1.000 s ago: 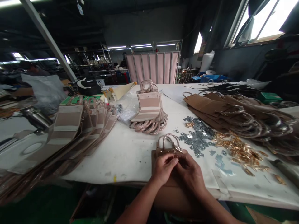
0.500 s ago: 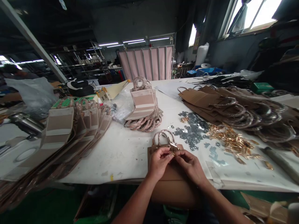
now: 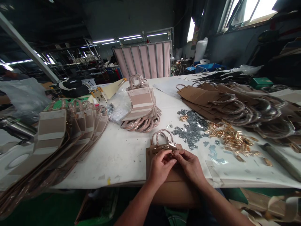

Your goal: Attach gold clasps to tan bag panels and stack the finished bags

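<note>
A brown handbag [image 3: 162,186] lies at the table's front edge and hangs over it, its wrapped loop handles [image 3: 162,135] pointing away from me. Over its upper part, my left hand [image 3: 162,166] and my right hand [image 3: 190,164] meet with fingertips pinched. A small gold-coloured metal fitting [image 3: 173,152] shows between them, mostly covered by the fingers. Just beyond it, a shiny metal clasp piece [image 3: 172,144] sits by the base of the handles. To the right are a heap of gold-coloured metal fittings [image 3: 231,136] and scattered flat grey metal plates [image 3: 191,133].
Stacked beige-and-brown bag pieces [image 3: 50,125] fill the left side, with another stack [image 3: 141,103] at mid-table. Brown bags with wrapped handles [image 3: 211,97] pile up at the right. A dark bar [image 3: 281,161] lies near the right edge. A steel flask [image 3: 17,128] stands far left.
Both hands stay at the same spot on the bag, with the fingertips shifted slightly and closer together. The whole view has shifted a little as my head moved.
</note>
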`<move>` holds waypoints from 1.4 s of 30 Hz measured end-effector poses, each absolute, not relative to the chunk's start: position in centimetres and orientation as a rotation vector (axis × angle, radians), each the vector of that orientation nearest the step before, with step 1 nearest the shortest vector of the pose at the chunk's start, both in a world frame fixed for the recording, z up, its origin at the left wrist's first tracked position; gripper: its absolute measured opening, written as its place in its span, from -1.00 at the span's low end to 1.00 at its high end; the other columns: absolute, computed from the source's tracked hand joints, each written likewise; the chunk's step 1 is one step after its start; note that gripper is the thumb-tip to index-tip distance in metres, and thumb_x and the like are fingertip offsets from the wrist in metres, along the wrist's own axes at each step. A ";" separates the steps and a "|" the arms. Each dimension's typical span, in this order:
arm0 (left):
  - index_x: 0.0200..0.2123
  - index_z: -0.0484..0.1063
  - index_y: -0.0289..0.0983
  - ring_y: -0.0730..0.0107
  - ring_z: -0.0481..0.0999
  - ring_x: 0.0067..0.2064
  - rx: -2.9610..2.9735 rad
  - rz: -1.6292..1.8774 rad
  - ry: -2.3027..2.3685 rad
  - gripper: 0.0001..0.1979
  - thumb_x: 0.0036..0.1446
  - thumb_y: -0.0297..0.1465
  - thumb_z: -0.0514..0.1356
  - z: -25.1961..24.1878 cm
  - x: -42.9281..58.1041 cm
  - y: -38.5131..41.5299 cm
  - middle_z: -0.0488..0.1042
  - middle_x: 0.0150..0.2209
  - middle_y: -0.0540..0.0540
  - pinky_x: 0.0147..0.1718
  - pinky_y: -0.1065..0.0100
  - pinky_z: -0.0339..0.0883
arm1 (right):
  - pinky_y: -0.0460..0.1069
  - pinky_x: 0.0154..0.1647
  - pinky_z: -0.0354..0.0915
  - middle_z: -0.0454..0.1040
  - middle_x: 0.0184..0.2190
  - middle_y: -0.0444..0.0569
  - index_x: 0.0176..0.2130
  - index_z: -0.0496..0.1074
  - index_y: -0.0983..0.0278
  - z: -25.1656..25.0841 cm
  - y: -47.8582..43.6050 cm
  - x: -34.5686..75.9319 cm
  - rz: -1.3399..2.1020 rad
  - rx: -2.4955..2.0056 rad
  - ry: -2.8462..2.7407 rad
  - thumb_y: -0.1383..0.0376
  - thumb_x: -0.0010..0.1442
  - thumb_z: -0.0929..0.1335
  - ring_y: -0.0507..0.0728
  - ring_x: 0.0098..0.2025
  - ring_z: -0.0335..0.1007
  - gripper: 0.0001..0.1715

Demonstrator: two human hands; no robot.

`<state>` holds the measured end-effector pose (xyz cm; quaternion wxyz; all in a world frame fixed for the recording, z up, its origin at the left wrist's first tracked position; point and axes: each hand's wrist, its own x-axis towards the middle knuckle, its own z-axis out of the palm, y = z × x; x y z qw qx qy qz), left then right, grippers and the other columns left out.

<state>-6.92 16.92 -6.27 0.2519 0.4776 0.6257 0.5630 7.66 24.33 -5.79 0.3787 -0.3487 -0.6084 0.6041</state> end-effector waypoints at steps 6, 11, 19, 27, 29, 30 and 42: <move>0.04 0.60 -0.24 0.18 0.65 -0.09 1.319 1.538 1.665 -0.67 0.26 -0.27 0.29 -5.9 -7.3 16.8 0.64 -0.02 -0.20 -0.14 0.28 0.58 | 0.11 0.06 0.42 0.66 -0.14 0.01 -0.11 0.66 0.21 -5.1 23.9 8.1 1.557 -0.801 -1.640 -0.08 0.31 0.43 0.29 -0.06 0.56 -0.54; 0.10 0.58 -0.26 0.10 0.63 0.05 1.239 1.530 1.539 -0.61 0.25 -0.24 0.29 -6.0 -7.8 16.8 0.61 0.08 -0.24 0.05 0.18 0.54 | 0.13 0.08 0.43 0.65 -0.20 0.00 -0.16 0.64 0.21 -5.8 23.8 7.9 1.534 -0.800 -1.610 -0.07 0.22 0.51 0.29 -0.08 0.57 -0.58; 0.15 0.57 -0.23 0.17 0.63 -0.08 1.207 1.395 1.421 -0.54 0.32 -0.11 0.24 -5.7 -8.8 16.4 0.60 0.09 -0.22 -0.16 0.26 0.57 | 0.05 -0.08 0.44 0.64 -0.28 -0.01 -0.18 0.62 0.24 -6.1 24.1 7.8 1.655 -0.711 -1.563 -0.03 0.23 0.52 0.21 -0.22 0.55 -0.61; 0.07 0.59 -0.26 0.15 0.63 -0.03 1.186 1.537 1.423 -0.61 0.27 -0.20 0.31 -6.2 -8.1 16.6 0.61 0.06 -0.25 -0.08 0.23 0.58 | -0.03 -0.23 0.33 0.55 -0.41 -0.10 -0.32 0.56 0.24 -5.9 23.7 7.6 1.527 -0.847 -1.593 -0.02 0.27 0.48 0.15 -0.32 0.44 -0.62; 0.01 0.61 -0.26 0.18 0.63 -0.05 1.243 1.583 1.474 -0.67 0.22 -0.25 0.34 -6.3 -7.8 16.6 0.61 0.02 -0.23 -0.09 0.26 0.58 | -0.03 -0.26 0.31 0.53 -0.42 -0.10 -0.31 0.55 0.25 -5.8 23.8 7.6 1.577 -0.853 -1.547 -0.05 0.24 0.49 0.14 -0.34 0.41 -0.59; -0.03 0.62 -0.26 0.19 0.63 -0.07 1.273 1.588 1.512 -0.71 0.21 -0.28 0.35 -6.4 -7.7 16.6 0.62 -0.01 -0.21 -0.10 0.27 0.58 | -0.03 -0.27 0.31 0.53 -0.42 -0.10 -0.31 0.55 0.26 -5.7 23.9 7.7 1.595 -0.856 -1.537 -0.06 0.22 0.50 0.14 -0.34 0.40 -0.57; -0.05 0.64 -0.28 0.16 0.66 -0.11 1.222 1.481 1.528 -0.69 0.25 -0.21 0.31 -6.4 -8.2 16.7 0.67 -0.11 -0.21 -0.09 0.23 0.57 | -0.01 -0.16 0.32 0.54 -0.36 -0.08 -0.28 0.55 0.26 -5.2 24.5 8.3 1.702 -0.689 -1.609 -0.01 0.26 0.51 0.14 -0.28 0.41 -0.62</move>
